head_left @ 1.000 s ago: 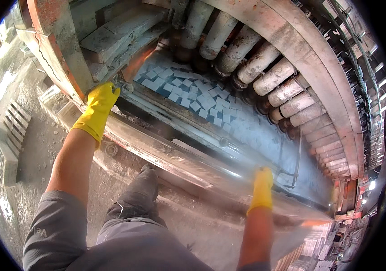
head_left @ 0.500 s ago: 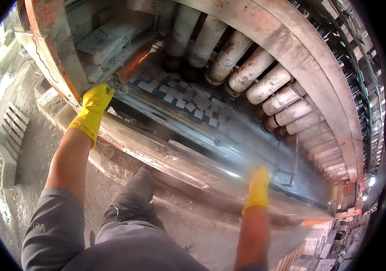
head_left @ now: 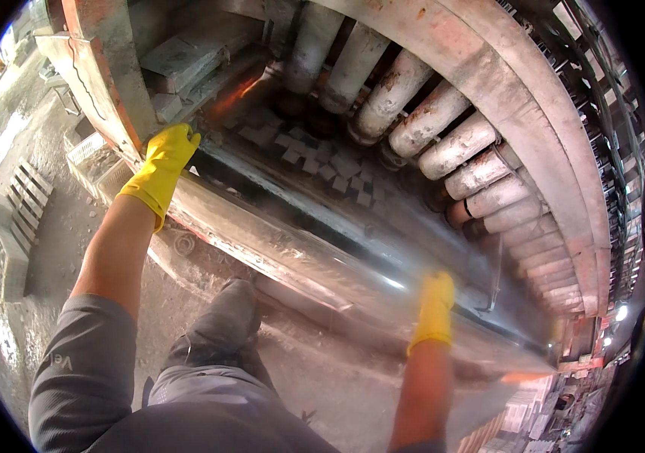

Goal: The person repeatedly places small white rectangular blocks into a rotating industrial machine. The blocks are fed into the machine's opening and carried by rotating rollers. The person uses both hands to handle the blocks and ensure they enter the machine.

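My left hand point(head_left: 170, 155), in a yellow rubber glove, is closed at the left end of the machine's long front rail point(head_left: 284, 241), beside the upright frame post. Its fingers curl over the far side, so what they grip is hidden. Further right along this rail rests my right hand point(head_left: 434, 306), also in a yellow glove. A blur smears its fingers. Beyond the rail, a dark slot runs lengthwise. Past the slot, light square pieces point(head_left: 326, 167) lie in a loose patch on the dark, wet-looking machine bed.
Thick grey cylinders point(head_left: 386, 98) hang in a row over the bed, under a curved, rust-marked beam point(head_left: 481, 75). An orange-edged post point(head_left: 100, 83) stands left. Slatted pale crates point(head_left: 16, 226) sit on the dusty floor at left. Stacked material point(head_left: 530, 408) shows lower right.
The view has shifted slightly. The square pieces look dimmer and the slot behind the rail looks darker. Both hands keep nearly the same places along the rail.
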Tool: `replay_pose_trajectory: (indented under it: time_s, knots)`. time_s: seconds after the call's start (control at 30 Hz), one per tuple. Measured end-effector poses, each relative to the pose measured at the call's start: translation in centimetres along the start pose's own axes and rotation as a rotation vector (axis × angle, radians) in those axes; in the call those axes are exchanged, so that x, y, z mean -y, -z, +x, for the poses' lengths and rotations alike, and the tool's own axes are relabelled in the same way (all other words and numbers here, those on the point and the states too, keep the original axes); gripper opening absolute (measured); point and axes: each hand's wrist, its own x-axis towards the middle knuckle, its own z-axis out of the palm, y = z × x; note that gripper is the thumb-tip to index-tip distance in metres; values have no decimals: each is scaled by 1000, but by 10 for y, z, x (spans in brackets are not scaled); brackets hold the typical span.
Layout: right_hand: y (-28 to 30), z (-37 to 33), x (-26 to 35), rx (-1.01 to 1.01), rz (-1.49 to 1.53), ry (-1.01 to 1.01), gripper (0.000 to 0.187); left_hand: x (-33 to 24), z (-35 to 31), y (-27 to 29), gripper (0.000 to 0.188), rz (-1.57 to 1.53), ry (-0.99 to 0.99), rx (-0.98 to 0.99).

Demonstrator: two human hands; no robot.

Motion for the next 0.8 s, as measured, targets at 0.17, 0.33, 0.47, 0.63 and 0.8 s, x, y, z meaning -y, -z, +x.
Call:
replay_pose_trajectory:
  time_s: [0.17,0.33,0.47,0.63,0.8]
  knots:
    - [0,7,5,-50,0,14,43,-5,3,-4,33,4,-1,-8]
    - [-3,13,11,-33,37,-18,43,-9,10,-5,35,56,-35,48]
    - [-6,29,19,-49,43,-36,43,-23,22,0,33,49,-68,56]
    - [-9,43,38,-39,108,-80,43,-24,37,9,36,28,-137,110]
    - [-9,52,46,-76,105,-27,42,-33,58,18,41,-52,-238,257]
